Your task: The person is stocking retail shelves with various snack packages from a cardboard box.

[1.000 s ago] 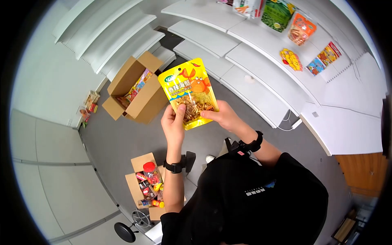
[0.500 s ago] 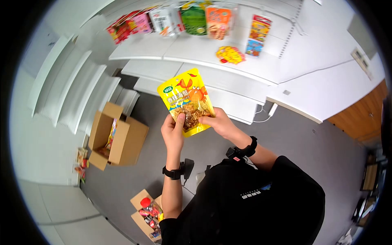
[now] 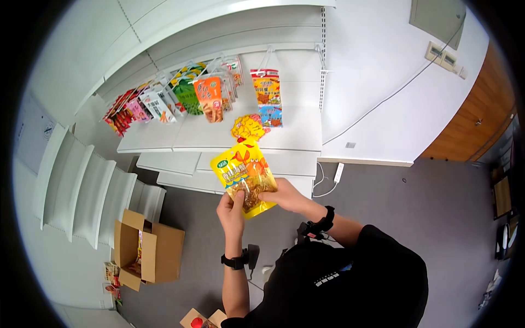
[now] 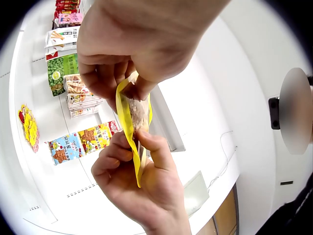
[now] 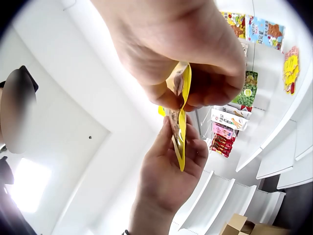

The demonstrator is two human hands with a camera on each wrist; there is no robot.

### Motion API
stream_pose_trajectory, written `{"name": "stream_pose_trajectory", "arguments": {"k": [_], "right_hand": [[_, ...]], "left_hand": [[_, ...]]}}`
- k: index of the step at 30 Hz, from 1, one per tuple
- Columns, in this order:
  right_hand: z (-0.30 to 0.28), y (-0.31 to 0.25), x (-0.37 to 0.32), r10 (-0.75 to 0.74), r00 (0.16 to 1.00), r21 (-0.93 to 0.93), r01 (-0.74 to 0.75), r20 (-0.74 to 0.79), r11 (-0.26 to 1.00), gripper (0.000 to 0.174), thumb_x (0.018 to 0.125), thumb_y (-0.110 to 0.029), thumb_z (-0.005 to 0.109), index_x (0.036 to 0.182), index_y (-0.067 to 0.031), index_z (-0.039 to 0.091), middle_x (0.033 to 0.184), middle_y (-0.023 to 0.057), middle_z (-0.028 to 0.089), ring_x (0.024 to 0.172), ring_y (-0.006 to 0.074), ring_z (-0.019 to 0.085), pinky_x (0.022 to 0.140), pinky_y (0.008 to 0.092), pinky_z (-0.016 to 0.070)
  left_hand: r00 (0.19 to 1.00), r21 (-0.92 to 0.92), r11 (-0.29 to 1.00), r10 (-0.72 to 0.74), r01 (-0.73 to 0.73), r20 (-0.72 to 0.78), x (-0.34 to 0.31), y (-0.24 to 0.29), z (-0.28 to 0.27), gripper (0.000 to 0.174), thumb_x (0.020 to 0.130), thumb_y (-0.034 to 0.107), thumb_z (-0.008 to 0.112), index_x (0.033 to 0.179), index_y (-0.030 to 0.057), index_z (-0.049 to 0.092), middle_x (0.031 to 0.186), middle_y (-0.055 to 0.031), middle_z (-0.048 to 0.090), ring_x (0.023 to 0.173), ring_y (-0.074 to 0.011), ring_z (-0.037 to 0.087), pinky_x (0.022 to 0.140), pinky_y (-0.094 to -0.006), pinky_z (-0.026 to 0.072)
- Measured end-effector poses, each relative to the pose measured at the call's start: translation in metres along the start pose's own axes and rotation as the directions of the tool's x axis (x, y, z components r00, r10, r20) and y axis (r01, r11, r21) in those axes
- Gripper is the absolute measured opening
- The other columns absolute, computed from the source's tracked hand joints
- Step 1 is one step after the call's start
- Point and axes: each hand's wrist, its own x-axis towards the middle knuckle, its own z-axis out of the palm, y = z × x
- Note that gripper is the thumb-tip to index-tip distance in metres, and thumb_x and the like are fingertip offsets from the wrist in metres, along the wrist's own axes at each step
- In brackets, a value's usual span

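A yellow snack bag (image 3: 244,176) with a crab picture and a clear window is held upright between both hands in the head view. The left hand (image 3: 232,214) grips its lower left edge, thumb on the front. At the lower right edge the right hand (image 3: 287,195) pinches it, thumb also on the front. Both wrist views show the bag edge-on, with fingers behind it and thumbs in front. Beyond the bag, a yellow cartoon-shaped packet (image 3: 248,128) lies on the white shelf (image 3: 298,131).
Hanging snack bags line the shelf: an orange bag (image 3: 209,98), a green bag (image 3: 187,90) and a red, yellow and blue strip (image 3: 267,98). A cardboard box (image 3: 167,252) with packets stands on the floor at left; another open box (image 3: 191,317) is at the bottom. A power strip (image 3: 339,173) lies near the wall.
The head view has swung up and rightward, bringing the stocked shelf to the middle and the floor boxes lower. Both hands keep hold of the snack bag, now overlapping the shelf's front edge.
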Motion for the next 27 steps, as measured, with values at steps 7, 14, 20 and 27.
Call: {"name": "stream_pose_trajectory", "arguments": {"k": [7,14,20,27], "right_hand": [[-0.031,0.014,-0.002,-0.066,0.995,-0.041,0.063,-0.071,0.997,0.028,0.082,-0.008,0.06,0.108,0.0035,0.059,0.095,0.0057,0.064,0.085,0.0108,0.059,0.075,0.0277,0.0483],[-0.135,-0.024,0.005,-0.222,0.85,-0.067,0.216,-0.478,0.974,0.028,0.083,-0.011,0.06,0.106,0.0048,0.06,0.096,0.0069,0.065,0.085,0.0115,0.06,0.076,0.0266,0.048],[-0.184,-0.047,0.015,-0.248,0.767,-0.102,0.234,-0.592,0.967,0.029,0.082,-0.012,0.06,0.103,0.007,0.06,0.093,0.0068,0.064,0.084,0.0117,0.059,0.075,0.0273,0.0465],[-0.199,-0.05,0.022,-0.273,0.762,-0.117,0.254,-0.588,0.96,0.028,0.082,-0.013,0.06,0.102,0.0072,0.06,0.093,0.0072,0.064,0.084,0.0119,0.059,0.076,0.0274,0.047]], "left_hand": [[0.996,0.035,0.998,-0.05,0.048,0.067,0.01,-0.016,0.022,0.023,0.09,0.015,0.062,0.104,-0.0032,0.061,0.09,-0.0029,0.064,0.08,-0.0065,0.056,0.072,-0.0213,0.0445],[0.986,0.058,0.995,-0.086,0.078,0.14,0.017,-0.021,0.046,0.028,0.088,0.009,0.061,0.114,-0.0024,0.056,0.104,-0.0078,0.063,0.087,-0.0122,0.059,0.079,-0.0252,0.0468],[0.979,0.086,0.989,-0.136,0.124,0.154,0.019,-0.036,0.049,0.029,0.087,0.008,0.06,0.114,-0.0023,0.056,0.106,-0.0076,0.063,0.087,-0.0132,0.06,0.079,-0.0258,0.0472],[0.979,0.064,0.99,-0.135,0.126,0.156,0.025,-0.039,0.049,0.028,0.087,0.007,0.061,0.114,-0.0021,0.057,0.106,-0.0074,0.063,0.086,-0.0126,0.059,0.079,-0.0253,0.047]]}}
